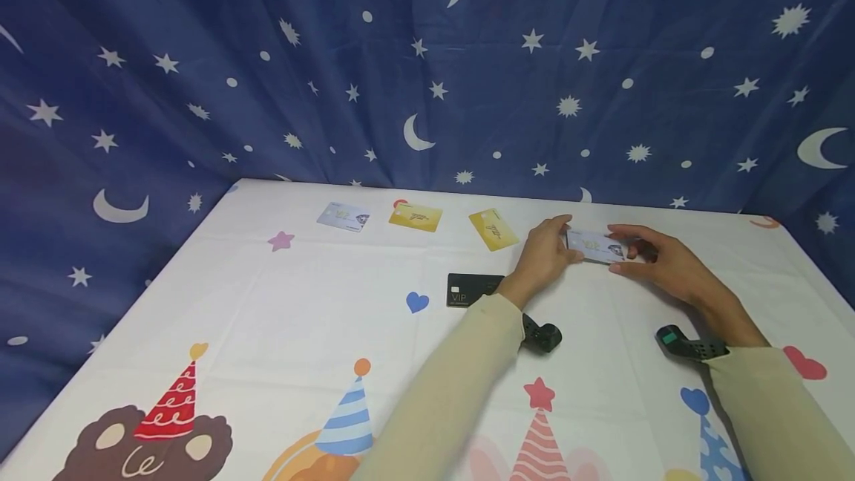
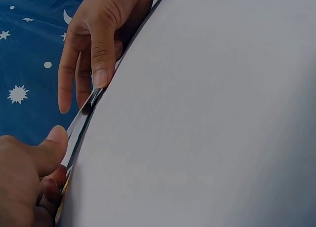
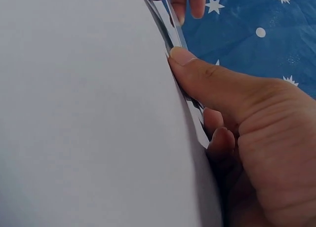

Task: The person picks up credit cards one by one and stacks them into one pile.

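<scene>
Toward the right rear of the table, both hands are at a silver card (image 1: 593,246) printed "VIP". The left hand (image 1: 539,257) holds its left end between thumb and fingers, and the right hand (image 1: 668,266) pinches the right end. From the left wrist, the card (image 2: 78,131) appears edge-on, low over the tabletop, with a dark layer along its edge. The right thumb (image 3: 190,71) lies against the near edge in the right wrist view, its fingers curled behind. Partly covered by the left wrist is a black VIP card (image 1: 467,290).
Along the back of the table lie another silver card (image 1: 343,217), a gold card (image 1: 415,217) and a second, tilted gold card (image 1: 493,229). A white cloth (image 1: 320,295) with printed party figures covers the table. Behind hangs a blue curtain (image 1: 467,58) with moons and stars.
</scene>
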`<state>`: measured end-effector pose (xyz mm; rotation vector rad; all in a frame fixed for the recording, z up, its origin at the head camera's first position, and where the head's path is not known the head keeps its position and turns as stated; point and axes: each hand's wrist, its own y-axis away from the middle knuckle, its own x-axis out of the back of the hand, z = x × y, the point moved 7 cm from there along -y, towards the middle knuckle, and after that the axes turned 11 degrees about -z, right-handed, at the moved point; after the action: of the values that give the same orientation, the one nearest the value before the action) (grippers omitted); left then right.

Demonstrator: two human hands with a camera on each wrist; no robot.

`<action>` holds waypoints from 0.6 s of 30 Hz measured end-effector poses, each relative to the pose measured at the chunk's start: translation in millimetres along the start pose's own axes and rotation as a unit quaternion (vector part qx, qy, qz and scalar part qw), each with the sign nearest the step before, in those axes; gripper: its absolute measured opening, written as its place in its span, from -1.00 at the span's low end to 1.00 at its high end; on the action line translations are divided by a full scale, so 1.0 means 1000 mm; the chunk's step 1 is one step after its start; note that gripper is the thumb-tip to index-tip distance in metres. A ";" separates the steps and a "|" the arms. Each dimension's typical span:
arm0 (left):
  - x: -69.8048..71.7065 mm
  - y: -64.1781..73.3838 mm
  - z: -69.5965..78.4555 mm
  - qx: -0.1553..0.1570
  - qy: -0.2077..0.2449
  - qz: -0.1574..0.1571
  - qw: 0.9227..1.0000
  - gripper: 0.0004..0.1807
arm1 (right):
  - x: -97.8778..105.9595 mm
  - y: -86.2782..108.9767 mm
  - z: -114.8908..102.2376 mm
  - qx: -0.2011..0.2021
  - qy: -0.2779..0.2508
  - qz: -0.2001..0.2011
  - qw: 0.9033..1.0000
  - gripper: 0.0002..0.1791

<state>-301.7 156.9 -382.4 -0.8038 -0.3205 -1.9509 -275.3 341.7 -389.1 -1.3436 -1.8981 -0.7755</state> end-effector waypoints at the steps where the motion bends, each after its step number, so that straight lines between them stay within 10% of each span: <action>1: 0.000 0.000 0.000 0.001 0.002 0.001 1.000 -0.34 | 0.000 0.000 0.000 0.003 0.000 0.001 1.000 -0.20; 18: 0.002 0.000 -0.004 -0.001 0.051 -0.008 0.999 -0.42 | 0.007 0.005 -0.005 0.016 -0.029 0.023 0.999 -0.31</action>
<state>-303.7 153.1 -384.4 -0.7006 -0.2647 -1.9995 -271.1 343.3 -379.9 -1.3981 -1.9100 -0.6871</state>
